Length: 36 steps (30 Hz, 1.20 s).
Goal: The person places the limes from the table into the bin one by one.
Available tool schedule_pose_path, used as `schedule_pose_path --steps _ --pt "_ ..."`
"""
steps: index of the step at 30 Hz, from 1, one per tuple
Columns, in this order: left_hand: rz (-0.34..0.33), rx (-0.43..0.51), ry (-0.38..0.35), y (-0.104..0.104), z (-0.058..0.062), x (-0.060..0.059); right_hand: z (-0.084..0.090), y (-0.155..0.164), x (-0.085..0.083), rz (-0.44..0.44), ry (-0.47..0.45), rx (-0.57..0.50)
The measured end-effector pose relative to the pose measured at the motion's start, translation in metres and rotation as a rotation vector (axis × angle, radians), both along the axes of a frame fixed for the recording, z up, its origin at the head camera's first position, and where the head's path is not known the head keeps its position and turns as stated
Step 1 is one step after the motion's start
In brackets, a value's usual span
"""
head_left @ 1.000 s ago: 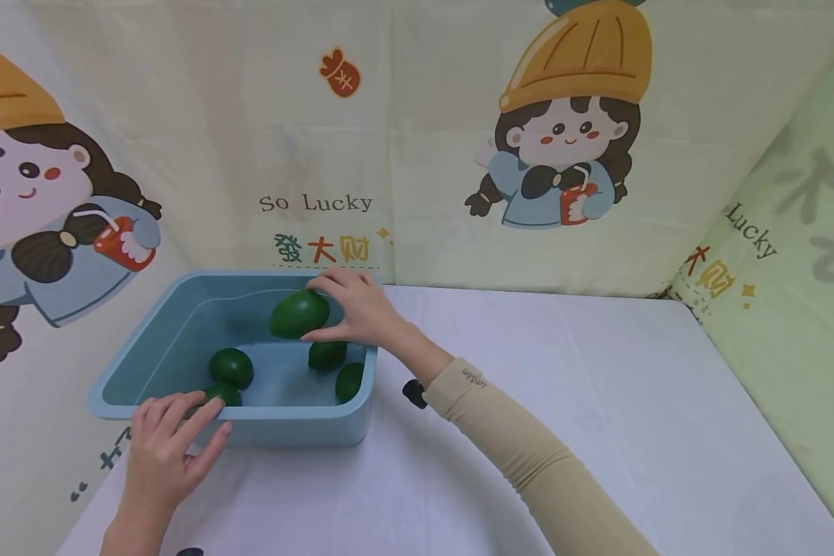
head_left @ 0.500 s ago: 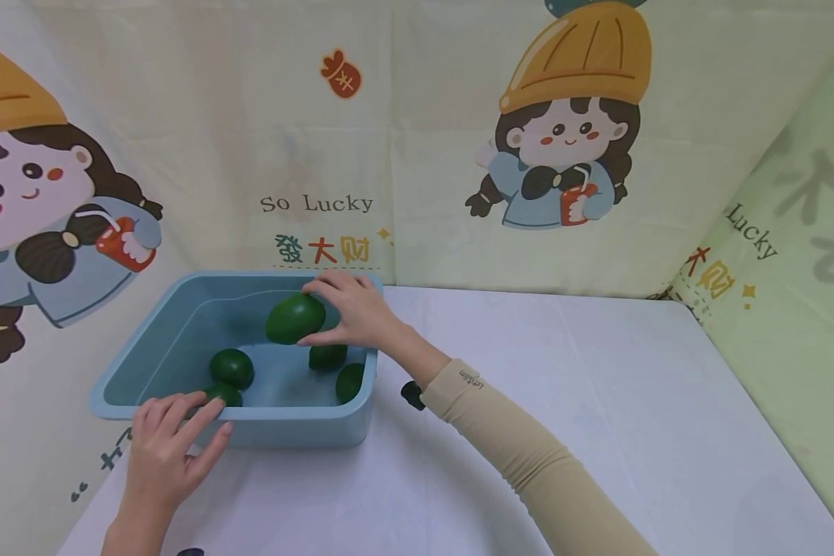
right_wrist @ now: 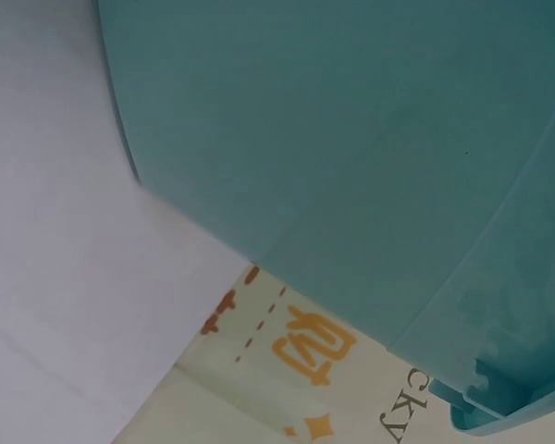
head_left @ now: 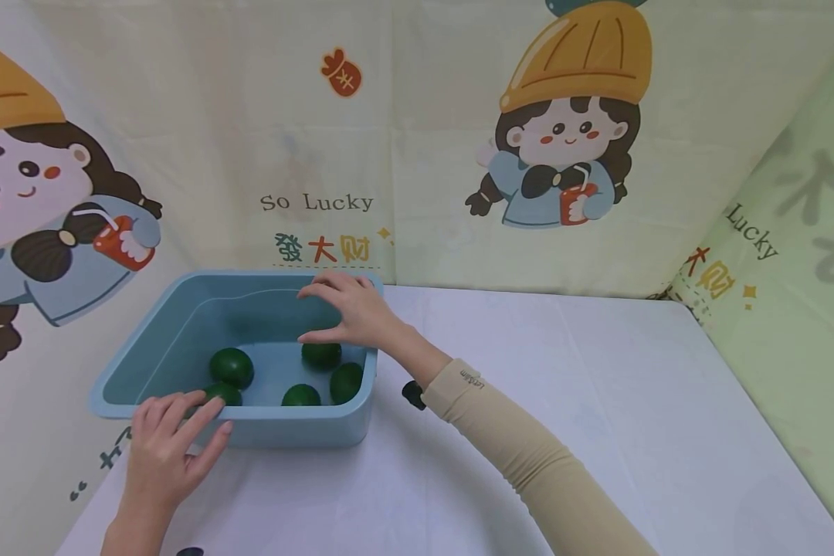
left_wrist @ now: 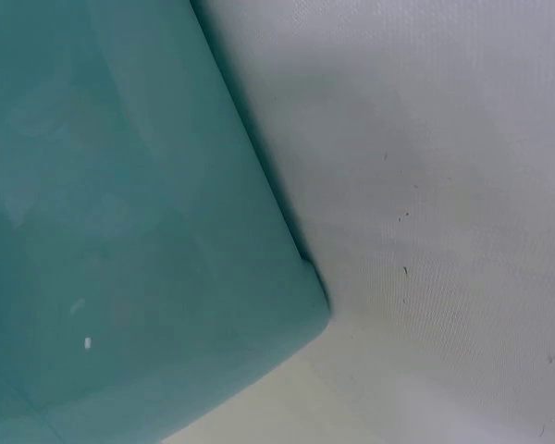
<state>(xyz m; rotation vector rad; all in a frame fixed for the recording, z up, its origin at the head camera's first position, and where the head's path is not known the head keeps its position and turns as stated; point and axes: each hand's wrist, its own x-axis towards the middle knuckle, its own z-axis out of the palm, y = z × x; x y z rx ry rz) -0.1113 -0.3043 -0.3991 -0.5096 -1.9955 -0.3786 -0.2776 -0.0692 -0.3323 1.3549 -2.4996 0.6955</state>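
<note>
A blue plastic bin holds several dark green oval fruits, smooth and avocado-like. Two of them, a left fruit and one partly behind my left fingertips, sit close together. Toward the right end lie a front fruit, a fruit by the right wall and another just below my right thumb. My right hand reaches over the right rim, thumb and fingers spread apart around nothing. My left hand rests at the near rim's left part. Both wrist views show mostly bin wall.
A white cloth-covered table extends right of the bin. A small black object lies under the right forearm, and another dark piece shows at the bottom edge. A printed backdrop rises directly behind the bin.
My right hand has let go of the green fruit it held above the bin, and the fruit has dropped among the others inside. The left hand has stayed in place.
</note>
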Motion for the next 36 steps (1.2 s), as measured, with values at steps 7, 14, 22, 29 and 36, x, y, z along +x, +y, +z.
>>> schedule_pose_path --steps 7,14,22,29,36 --pt "-0.007 0.007 -0.010 0.000 0.001 0.001 -0.001 0.002 -0.001 0.003 -0.012 -0.015" --pt "0.004 0.005 -0.039 -0.001 0.001 0.002 -0.001 0.005 -0.002 -0.011 0.005 0.002" --pt "0.003 0.009 -0.039 -0.001 0.001 0.000 0.003 0.012 -0.003 -0.018 0.018 0.002" --pt "0.015 0.025 -0.055 0.000 0.002 0.000 0.007 0.022 -0.003 -0.046 0.016 0.006" --pt "0.051 0.085 -0.152 0.005 0.007 0.005 0.010 0.041 -0.003 -0.063 0.011 -0.013"
